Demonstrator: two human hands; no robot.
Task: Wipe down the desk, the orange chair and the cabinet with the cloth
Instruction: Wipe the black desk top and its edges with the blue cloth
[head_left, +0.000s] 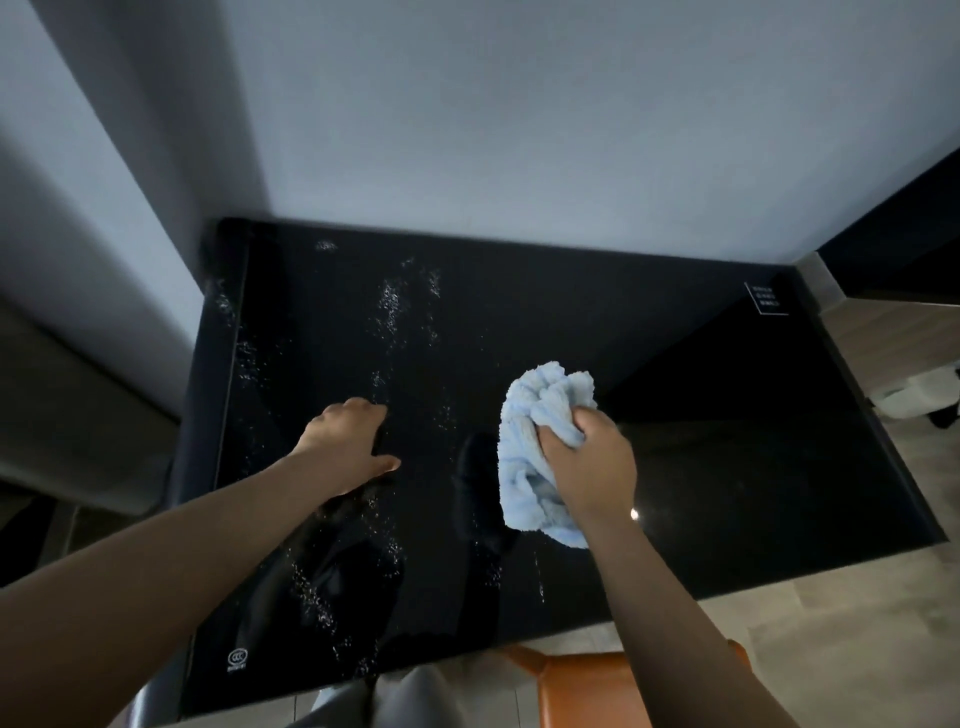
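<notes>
I am gripping a crumpled light-blue fluffy cloth (540, 415) in my right hand (589, 462). My fingers are curling tightly round its middle, so it is bunching out ahead of my knuckles and hanging down on the left of my wrist. The cloth is sitting low over the glossy black table (727, 467), but I cannot tell whether it is touching the surface.

My left hand (345, 447) is resting on the table to the left of the cloth, well apart from it and holding nothing. Its thumb is pointing toward my right hand and its fingers are reaching forward, their tips blending into the dark top.

Fine white specks (389, 306) are lying scattered on the table ahead of my left hand, around it and back along my left forearm. Far beyond my right hand, at the table's right corner, a small white-printed label (766, 299) is showing. Beneath my right forearm, close to my body, the seat of an orange leather-look chair (576, 686) is showing just past the near edge of the table.
</notes>
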